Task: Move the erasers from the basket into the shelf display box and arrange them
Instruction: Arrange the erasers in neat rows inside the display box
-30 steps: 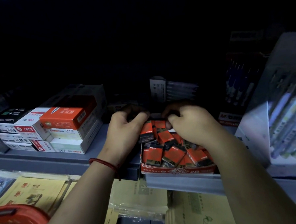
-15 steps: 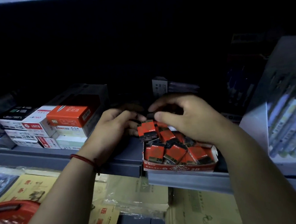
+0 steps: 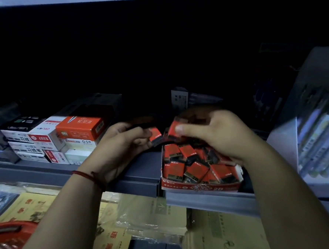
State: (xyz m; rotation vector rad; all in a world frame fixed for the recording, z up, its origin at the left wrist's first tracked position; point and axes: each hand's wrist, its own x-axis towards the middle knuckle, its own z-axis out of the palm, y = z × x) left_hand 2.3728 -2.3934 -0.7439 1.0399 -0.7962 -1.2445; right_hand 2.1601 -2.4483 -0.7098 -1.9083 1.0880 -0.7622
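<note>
Logged red basket (image 3: 10,235) well below and left of display box (image 3: 200,187); contents unreadable. Noted left hand (image 3: 120,144) just left of box's rear corner, fingers curled, pinching one eraser (image 3: 155,135), long axis tilted, dark end down. Noted right hand (image 3: 214,136) over box's rear half, thumb and fingers clamped on second eraser (image 3: 174,130), close beside the first; contact not resolvable. Found loose erasers (image 3: 189,167) heaped unevenly inside box. Judged: both held pieces to go down into box; right hand nearer, already above the heap.
</note>
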